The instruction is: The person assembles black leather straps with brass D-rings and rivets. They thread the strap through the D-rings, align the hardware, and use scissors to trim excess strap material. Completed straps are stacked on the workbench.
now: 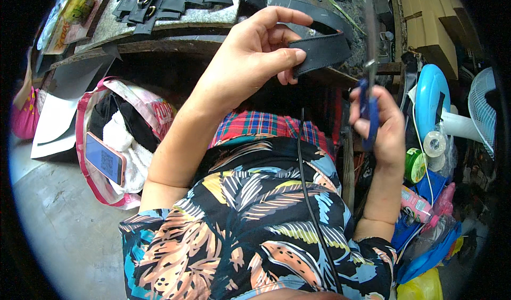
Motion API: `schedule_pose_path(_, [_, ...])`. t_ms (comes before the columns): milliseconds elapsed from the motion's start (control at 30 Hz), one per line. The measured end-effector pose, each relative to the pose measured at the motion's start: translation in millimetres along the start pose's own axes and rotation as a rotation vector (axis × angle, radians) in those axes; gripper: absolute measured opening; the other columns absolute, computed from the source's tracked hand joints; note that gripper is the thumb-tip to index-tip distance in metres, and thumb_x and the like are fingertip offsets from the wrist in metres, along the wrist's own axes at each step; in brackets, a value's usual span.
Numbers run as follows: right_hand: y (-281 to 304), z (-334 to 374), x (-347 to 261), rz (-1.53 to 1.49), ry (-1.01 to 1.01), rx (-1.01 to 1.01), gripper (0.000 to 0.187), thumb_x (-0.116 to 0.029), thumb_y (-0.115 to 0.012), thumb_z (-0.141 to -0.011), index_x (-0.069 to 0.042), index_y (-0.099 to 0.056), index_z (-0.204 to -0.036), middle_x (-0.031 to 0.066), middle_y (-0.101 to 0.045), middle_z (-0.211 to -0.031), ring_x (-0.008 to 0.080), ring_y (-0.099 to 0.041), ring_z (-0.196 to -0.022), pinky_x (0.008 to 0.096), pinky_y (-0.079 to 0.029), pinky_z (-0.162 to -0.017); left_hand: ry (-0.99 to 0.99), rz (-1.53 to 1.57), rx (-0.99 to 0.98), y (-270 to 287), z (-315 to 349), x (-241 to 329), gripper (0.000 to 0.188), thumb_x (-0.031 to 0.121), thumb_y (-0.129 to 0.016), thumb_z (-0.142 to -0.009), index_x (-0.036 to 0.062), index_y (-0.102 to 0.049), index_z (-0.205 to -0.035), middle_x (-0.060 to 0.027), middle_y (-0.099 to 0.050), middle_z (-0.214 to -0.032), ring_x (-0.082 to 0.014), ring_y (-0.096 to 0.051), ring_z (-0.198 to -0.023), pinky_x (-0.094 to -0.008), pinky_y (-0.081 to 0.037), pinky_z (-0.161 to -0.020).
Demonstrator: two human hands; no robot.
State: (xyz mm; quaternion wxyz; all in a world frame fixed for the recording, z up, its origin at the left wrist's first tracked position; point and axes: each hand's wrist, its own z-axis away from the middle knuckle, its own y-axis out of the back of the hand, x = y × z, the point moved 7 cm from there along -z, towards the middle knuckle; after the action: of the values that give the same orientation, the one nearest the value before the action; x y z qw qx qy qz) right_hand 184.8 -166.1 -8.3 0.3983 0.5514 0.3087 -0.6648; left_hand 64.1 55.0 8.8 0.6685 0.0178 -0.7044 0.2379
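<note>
My left hand (pixel 261 52) pinches a black leather strap (pixel 327 54) between thumb and fingers. The strap bends round into a loop, with a line of stitching along its edge, and is raised above the near edge of the workbench. To its right, my right hand (pixel 388 121) grips a pair of scissors (pixel 374 120) by the blue handles. Their blades point away from me and are blurred; whether they stand apart cannot be told. The blades are beside the strap, and contact between them is not visible. Several black strap pieces with metal rings (pixel 143 2) lie at the far left.
A pale board (pixel 213 17) on the bench bears the ringed pieces. At left, a pink-edged bag (pixel 85 105) holds a phone (pixel 105 159) and white cloth. Cardboard (pixel 426 20), a blue-and-white fan (pixel 432 95), tape rolls (pixel 434 143) and a pink bottle (pixel 417 204) crowd the right.
</note>
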Motion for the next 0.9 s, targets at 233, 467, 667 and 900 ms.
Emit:
schedule_pose_path(233, [-46.3, 45.4, 19.7, -0.249, -0.225, -0.227, 0.069, -0.058, -0.085, -0.081, 0.001, -0.06, -0.108, 0.0023, -0.064, -0.083, 0.0091, -0.062, -0.072, 0.0226, -0.048, -0.066, -0.074, -0.061, 0.02, -7.8, 10.6, 3.1, 0.051, -0.002, -0.072, -0.091, -0.0018, -0.053, -0.138, -0.0086, -0.071, -0.106, -0.0093, -0.067, -0.078, -0.0226, -0.058, -0.068])
schedule_pose_path(467, [-39.9, 59.0, 20.4, -0.148, -0.268, -0.228, 0.074, -0.067, -0.078, -0.083, 0.001, -0.061, -0.104, 0.003, -0.064, -0.076, 0.0087, -0.063, -0.068, 0.0216, -0.05, -0.063, -0.174, -0.277, 0.073, -13.8, 17.5, 4.6, 0.047, -0.001, -0.068, -0.096, 0.0003, -0.053, -0.14, -0.0071, -0.069, -0.107, -0.0072, -0.066, -0.087, -0.0221, -0.057, -0.071])
schedule_pose_path(667, [-42.3, 59.6, 16.9, -0.126, -0.259, -0.207, 0.07, -0.063, -0.079, -0.085, 0.002, -0.061, -0.103, 0.003, -0.064, -0.076, 0.0087, -0.063, -0.067, 0.0211, -0.049, -0.061, -0.238, -0.558, 0.097, -19.5, 24.6, 16.9, 0.039, -0.001, -0.06, -0.1, 0.0004, -0.055, -0.139, -0.0051, -0.067, -0.103, -0.0072, -0.064, -0.088, -0.0227, -0.056, -0.072])
schedule_pose_path(900, [-36.7, 58.6, 16.0, -0.032, -0.221, -0.162, 0.063, -0.053, -0.084, -0.085, 0.003, -0.061, -0.104, 0.0034, -0.065, -0.08, 0.009, -0.064, -0.067, 0.023, -0.052, -0.061, -0.123, -0.251, 0.037, -16.2, 16.5, 6.3, 0.036, 0.001, -0.058, -0.102, -0.0016, -0.055, -0.138, -0.0049, -0.065, -0.095, -0.0087, -0.065, -0.079, -0.0237, -0.057, -0.067])
